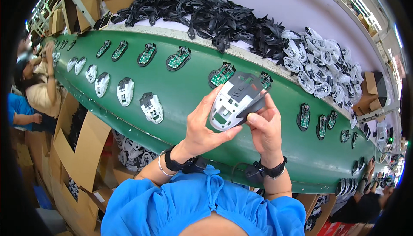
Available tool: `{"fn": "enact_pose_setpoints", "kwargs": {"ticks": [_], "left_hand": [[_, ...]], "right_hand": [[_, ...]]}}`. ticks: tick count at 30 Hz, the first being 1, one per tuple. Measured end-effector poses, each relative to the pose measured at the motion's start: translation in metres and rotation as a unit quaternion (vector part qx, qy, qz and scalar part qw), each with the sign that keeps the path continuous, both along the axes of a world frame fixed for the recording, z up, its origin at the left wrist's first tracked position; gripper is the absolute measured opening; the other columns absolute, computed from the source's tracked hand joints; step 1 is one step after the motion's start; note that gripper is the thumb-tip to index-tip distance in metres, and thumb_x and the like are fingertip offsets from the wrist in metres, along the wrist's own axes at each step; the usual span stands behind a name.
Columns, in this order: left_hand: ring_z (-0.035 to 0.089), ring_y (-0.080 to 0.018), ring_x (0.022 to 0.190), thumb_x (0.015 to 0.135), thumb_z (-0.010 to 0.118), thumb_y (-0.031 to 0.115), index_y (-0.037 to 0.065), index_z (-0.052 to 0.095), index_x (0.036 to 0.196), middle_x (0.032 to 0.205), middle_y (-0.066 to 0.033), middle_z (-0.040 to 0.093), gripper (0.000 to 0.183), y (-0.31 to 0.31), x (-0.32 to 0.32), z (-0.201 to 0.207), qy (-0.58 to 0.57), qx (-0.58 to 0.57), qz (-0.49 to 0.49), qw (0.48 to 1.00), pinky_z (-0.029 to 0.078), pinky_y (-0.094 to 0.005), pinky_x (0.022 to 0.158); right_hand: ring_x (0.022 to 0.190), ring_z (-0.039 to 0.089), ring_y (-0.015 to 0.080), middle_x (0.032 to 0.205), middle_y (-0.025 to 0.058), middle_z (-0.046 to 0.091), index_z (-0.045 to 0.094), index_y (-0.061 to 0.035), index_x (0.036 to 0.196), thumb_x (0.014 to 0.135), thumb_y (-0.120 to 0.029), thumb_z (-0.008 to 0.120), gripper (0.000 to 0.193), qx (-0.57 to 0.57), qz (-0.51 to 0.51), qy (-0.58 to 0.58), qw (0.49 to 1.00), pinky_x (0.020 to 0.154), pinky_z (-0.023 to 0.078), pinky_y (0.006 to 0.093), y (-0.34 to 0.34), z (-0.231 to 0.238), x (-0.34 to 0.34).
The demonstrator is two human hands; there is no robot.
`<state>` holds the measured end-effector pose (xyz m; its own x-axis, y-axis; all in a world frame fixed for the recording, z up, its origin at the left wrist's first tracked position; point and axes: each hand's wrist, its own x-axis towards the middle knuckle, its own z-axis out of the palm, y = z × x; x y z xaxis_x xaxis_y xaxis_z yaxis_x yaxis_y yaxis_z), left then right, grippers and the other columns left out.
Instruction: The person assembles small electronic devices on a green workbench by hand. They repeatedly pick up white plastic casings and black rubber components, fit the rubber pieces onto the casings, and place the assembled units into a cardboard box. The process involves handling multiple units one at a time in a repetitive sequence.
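Note:
A white and dark grey computer-mouse top shell (pixel 234 94) is held up over the green belt (pixel 189 94). My left hand (pixel 204 122) grips its white left side, thumb along the lower edge. On the opposite side my right hand (pixel 266 128) pinches a black side piece (pixel 254 107) that lies against the shell. Whether that piece is fastened, I cannot tell. Behind the shell, a mouse base with a green circuit board (pixel 221 74) lies on the belt, and another (pixel 266 80) is partly hidden by it.
More bases with boards (pixel 178 58) and white-grey shells (pixel 151 107) lie in rows along the belt. Heaps of black side pieces (pixel 215 16) and clear-white parts (pixel 320 63) fill the far ledge. Cardboard boxes (pixel 86 145) stand at the near left; co-workers (pixel 41 81) sit at both ends.

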<state>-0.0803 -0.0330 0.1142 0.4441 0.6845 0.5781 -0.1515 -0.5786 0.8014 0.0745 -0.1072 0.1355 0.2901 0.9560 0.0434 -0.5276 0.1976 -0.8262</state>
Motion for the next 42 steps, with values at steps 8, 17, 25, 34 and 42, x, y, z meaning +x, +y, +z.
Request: {"fn": "enact_pose_setpoints", "kwargs": {"ticks": [8, 17, 25, 34, 42], "left_hand": [[0.057, -0.0342, 0.115, 0.063, 0.084, 0.017, -0.006, 0.046, 0.131, 0.129, -0.0215, 0.054, 0.082, -0.005, -0.015, 0.012, 0.096, 0.078, -0.068, 0.990, 0.048, -0.0400, 0.094], [0.061, -0.0327, 0.109, 0.055, 0.090, 0.017, -0.009, 0.049, 0.128, 0.123, -0.0234, 0.058, 0.087, -0.010, -0.029, 0.011, 0.075, 0.023, -0.172, 0.982, 0.049, -0.0376, 0.091], [0.064, -0.0273, 0.100, 0.055, 0.087, 0.017, -0.008, 0.049, 0.128, 0.116, -0.0192, 0.062, 0.086, -0.005, -0.030, 0.017, 0.116, 0.027, -0.162, 0.980, 0.051, -0.0342, 0.085], [0.049, -0.0187, 0.122, 0.072, 0.079, 0.010, -0.002, 0.042, 0.135, 0.135, -0.0118, 0.047, 0.074, 0.005, -0.028, -0.008, -0.028, -0.307, -0.253, 0.917, 0.039, -0.0341, 0.104], [0.052, -0.0181, 0.118, 0.075, 0.079, 0.024, 0.000, 0.045, 0.133, 0.128, -0.0110, 0.054, 0.072, 0.018, -0.031, -0.040, -0.063, -0.388, -0.214, 0.894, 0.041, -0.0350, 0.102]], "right_hand": [[0.112, 0.055, 0.0188, 0.118, 0.0078, 0.058, 0.041, -0.0061, 0.139, 0.053, -0.007, 0.089, 0.099, 0.025, 0.055, -0.098, 0.993, 0.101, 0.041, 0.0332, -0.002, 0.001, 0.015], [0.104, 0.056, 0.0154, 0.114, 0.0078, 0.059, 0.040, -0.0028, 0.141, 0.052, -0.015, 0.090, 0.102, 0.077, 0.144, -0.135, 0.977, 0.094, 0.042, 0.0281, -0.014, 0.013, 0.022], [0.106, 0.057, 0.0147, 0.113, 0.0086, 0.062, 0.058, -0.0001, 0.126, 0.054, -0.009, 0.088, 0.078, 0.076, 0.124, -0.163, 0.976, 0.095, 0.044, 0.0290, -0.017, -0.008, 0.023], [0.109, 0.056, 0.0175, 0.117, 0.0104, 0.059, 0.040, -0.0011, 0.140, 0.059, -0.013, 0.089, 0.095, 0.085, 0.031, -0.267, 0.959, 0.097, 0.043, 0.0317, -0.003, -0.005, 0.003], [0.100, 0.061, 0.0145, 0.109, 0.0078, 0.062, 0.052, -0.0036, 0.132, 0.066, -0.016, 0.085, 0.075, -0.048, 0.048, -0.261, 0.963, 0.090, 0.048, 0.0295, 0.018, -0.020, -0.012]]}}
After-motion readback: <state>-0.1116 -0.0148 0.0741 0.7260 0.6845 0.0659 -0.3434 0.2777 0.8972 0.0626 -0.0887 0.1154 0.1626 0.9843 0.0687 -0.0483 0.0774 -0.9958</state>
